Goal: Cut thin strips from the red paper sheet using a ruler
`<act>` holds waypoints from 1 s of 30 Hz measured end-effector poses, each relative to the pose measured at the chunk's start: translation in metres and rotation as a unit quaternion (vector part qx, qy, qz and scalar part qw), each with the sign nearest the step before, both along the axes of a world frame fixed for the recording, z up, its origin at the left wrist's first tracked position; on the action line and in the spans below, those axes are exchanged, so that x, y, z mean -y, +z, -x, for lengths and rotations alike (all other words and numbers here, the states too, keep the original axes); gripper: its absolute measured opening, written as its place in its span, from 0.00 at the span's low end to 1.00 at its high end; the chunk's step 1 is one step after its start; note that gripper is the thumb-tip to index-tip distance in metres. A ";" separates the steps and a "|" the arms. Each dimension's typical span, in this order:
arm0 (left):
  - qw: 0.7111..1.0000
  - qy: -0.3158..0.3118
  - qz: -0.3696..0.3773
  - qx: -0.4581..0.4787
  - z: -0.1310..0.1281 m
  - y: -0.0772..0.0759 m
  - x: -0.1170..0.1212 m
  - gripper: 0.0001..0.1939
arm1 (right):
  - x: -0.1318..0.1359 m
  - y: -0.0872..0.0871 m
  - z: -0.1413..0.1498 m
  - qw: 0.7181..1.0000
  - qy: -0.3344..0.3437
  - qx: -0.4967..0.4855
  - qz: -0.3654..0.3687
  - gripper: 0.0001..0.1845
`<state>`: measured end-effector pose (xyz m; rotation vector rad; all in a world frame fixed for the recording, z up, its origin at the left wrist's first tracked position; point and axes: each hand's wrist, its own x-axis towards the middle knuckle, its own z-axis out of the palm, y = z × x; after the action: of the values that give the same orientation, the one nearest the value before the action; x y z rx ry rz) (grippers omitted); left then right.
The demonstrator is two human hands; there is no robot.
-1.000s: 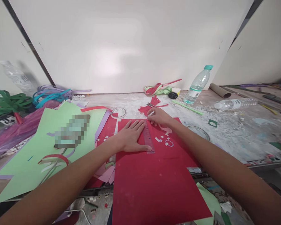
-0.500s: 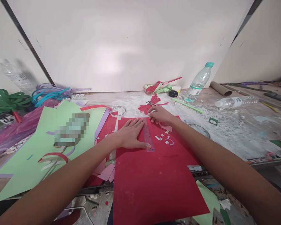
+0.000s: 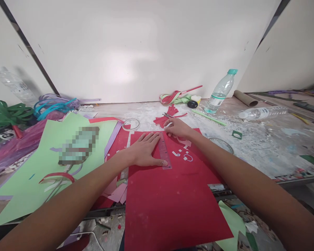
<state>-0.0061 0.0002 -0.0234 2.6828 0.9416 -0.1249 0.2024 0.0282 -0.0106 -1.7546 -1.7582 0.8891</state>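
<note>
Red paper shows through the narrow, transparent ruler.

Left hand rests on ruler and red paper.

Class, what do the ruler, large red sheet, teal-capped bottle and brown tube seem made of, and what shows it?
Ruler: probably clear plastic; red shows through it.
Large red sheet: likely paper or thin card, fairly matte, with thin, crisp edges.
Teal-capped bottle: seemingly clear, glossy plastic, see-through with highlights; glass is less likely.
Brown tube: probably cardboard, dull brown, hollow-ended.
</note>
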 end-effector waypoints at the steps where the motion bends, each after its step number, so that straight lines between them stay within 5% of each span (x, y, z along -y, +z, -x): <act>1: 1.000 0.001 0.001 0.000 0.000 0.000 0.000 0.59 | 0.000 0.000 0.000 1.000 -0.001 0.000 0.002 0.08; 22: 1.000 0.001 0.005 0.004 0.000 0.000 -0.001 0.59 | 0.000 -0.003 0.001 1.000 0.006 -0.005 -0.012 0.09; 30: 1.000 -0.002 0.001 -0.002 0.000 0.001 -0.001 0.58 | -0.009 -0.019 0.007 0.980 0.024 0.117 -0.161 0.10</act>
<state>-0.0057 0.0007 -0.0222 2.6845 0.9371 -0.1316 0.1954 0.0368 -0.0297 -1.6582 -1.9709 0.3967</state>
